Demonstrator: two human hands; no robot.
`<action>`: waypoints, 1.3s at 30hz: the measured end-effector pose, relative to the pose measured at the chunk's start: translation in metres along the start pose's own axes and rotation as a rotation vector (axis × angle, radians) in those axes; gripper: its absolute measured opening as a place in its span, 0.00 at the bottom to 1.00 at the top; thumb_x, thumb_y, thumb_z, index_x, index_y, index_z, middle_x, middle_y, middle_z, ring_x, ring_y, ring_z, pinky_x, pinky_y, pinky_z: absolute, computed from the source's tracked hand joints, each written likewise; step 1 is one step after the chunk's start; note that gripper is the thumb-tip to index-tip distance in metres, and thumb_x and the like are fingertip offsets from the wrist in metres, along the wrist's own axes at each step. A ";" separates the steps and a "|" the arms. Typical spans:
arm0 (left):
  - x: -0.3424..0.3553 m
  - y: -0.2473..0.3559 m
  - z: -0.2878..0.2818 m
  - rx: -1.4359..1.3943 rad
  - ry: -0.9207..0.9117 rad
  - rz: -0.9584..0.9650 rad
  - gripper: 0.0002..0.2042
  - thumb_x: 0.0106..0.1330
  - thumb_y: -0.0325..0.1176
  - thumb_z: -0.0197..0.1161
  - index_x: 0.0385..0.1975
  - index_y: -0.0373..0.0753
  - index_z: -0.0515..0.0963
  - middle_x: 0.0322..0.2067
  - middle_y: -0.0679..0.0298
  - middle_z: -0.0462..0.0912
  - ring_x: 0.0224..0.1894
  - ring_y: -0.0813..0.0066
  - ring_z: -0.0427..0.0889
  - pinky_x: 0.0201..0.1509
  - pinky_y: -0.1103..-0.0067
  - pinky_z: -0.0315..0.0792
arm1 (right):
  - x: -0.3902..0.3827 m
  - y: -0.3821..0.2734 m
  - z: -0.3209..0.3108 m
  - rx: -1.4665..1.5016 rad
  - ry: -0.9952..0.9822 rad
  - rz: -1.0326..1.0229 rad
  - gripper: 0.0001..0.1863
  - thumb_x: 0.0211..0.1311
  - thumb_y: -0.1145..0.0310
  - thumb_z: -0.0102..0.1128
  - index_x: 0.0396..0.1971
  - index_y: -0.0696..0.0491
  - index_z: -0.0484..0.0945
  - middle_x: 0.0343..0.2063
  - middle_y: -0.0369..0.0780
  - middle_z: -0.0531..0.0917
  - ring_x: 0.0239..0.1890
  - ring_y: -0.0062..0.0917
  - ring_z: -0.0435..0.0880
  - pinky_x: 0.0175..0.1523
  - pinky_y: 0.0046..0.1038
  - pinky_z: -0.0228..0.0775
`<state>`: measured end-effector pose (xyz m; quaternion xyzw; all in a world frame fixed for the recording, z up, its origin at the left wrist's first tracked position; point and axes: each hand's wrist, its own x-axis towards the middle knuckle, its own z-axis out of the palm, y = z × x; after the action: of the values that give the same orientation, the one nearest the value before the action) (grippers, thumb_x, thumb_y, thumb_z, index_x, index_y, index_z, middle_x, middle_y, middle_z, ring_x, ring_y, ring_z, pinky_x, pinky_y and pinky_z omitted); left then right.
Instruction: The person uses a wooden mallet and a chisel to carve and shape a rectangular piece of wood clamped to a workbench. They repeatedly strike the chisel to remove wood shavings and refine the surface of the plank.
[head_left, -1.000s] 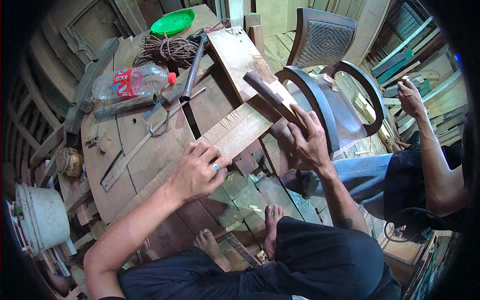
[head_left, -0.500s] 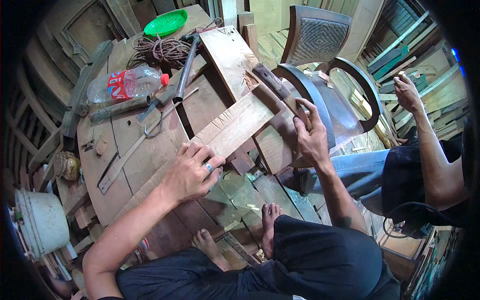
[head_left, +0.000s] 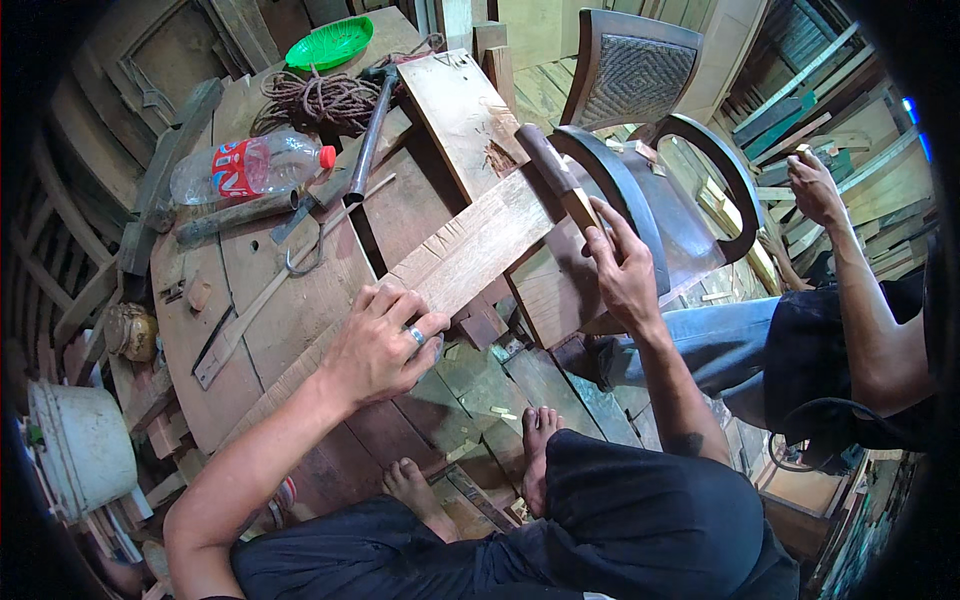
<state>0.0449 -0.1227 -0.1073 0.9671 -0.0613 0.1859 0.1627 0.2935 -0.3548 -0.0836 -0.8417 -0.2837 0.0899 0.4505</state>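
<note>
My left hand (head_left: 385,335), with a ring on one finger, is closed over the near edge of a long pale wooden board (head_left: 465,250). Several short cut marks run across the board's upper edge. In my right hand (head_left: 625,268) is a stick-like wooden tool (head_left: 550,165), gripped at its lighter end. Its thicker dark end points away from me, at the board's far right end. Whether the tool touches the board I cannot tell. Beneath that end lies a wider plank (head_left: 460,105) with a rough, chipped hollow.
On the wooden table (head_left: 300,350) lie a hammer (head_left: 372,140), a metal hook (head_left: 305,262), a plastic bottle (head_left: 250,168), coiled rope (head_left: 315,105) and a green dish (head_left: 330,44). A chair (head_left: 635,75) stands ahead. At right sits another person (head_left: 860,320); a white bucket (head_left: 85,440) is at left.
The tool in my right hand has turned slightly, its dark end shifting a little up and right, and its shadow has left the board's end. My left hand stays on the board.
</note>
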 end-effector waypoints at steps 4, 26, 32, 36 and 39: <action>0.002 0.000 0.003 0.004 0.011 0.009 0.14 0.59 0.33 0.72 0.45 0.47 0.83 0.41 0.64 0.79 0.51 0.61 0.77 0.56 0.64 0.67 | 0.002 0.010 -0.003 0.016 -0.002 0.012 0.22 0.79 0.63 0.56 0.67 0.56 0.77 0.29 0.40 0.82 0.32 0.20 0.78 0.40 0.27 0.72; 0.005 0.003 -0.003 -0.026 -0.033 -0.018 0.14 0.59 0.32 0.73 0.45 0.48 0.82 0.41 0.66 0.78 0.50 0.61 0.76 0.56 0.64 0.68 | -0.021 0.034 -0.012 -0.158 0.139 -0.295 0.23 0.72 0.70 0.62 0.65 0.50 0.76 0.43 0.49 0.79 0.47 0.40 0.83 0.54 0.37 0.76; 0.004 0.004 -0.005 -0.025 -0.027 -0.025 0.14 0.59 0.32 0.72 0.45 0.48 0.82 0.41 0.65 0.78 0.50 0.60 0.76 0.56 0.64 0.68 | -0.023 0.035 -0.005 -0.230 0.004 -0.337 0.38 0.66 0.71 0.65 0.76 0.40 0.69 0.34 0.47 0.77 0.36 0.40 0.81 0.47 0.37 0.76; 0.004 0.004 -0.004 -0.030 -0.025 -0.018 0.13 0.60 0.32 0.72 0.45 0.47 0.82 0.41 0.65 0.78 0.51 0.60 0.76 0.57 0.64 0.68 | -0.029 0.031 0.000 -0.279 -0.044 -0.267 0.38 0.63 0.72 0.66 0.75 0.41 0.70 0.31 0.46 0.79 0.33 0.41 0.82 0.43 0.39 0.77; 0.003 0.003 -0.005 -0.029 -0.030 -0.019 0.13 0.60 0.32 0.71 0.45 0.47 0.82 0.41 0.65 0.78 0.51 0.60 0.76 0.57 0.64 0.68 | -0.040 0.031 0.011 -0.259 -0.067 -0.310 0.35 0.63 0.71 0.66 0.72 0.42 0.74 0.31 0.45 0.79 0.33 0.41 0.82 0.43 0.39 0.77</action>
<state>0.0454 -0.1244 -0.1009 0.9679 -0.0571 0.1687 0.1775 0.2681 -0.3828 -0.1197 -0.8354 -0.4338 0.0103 0.3374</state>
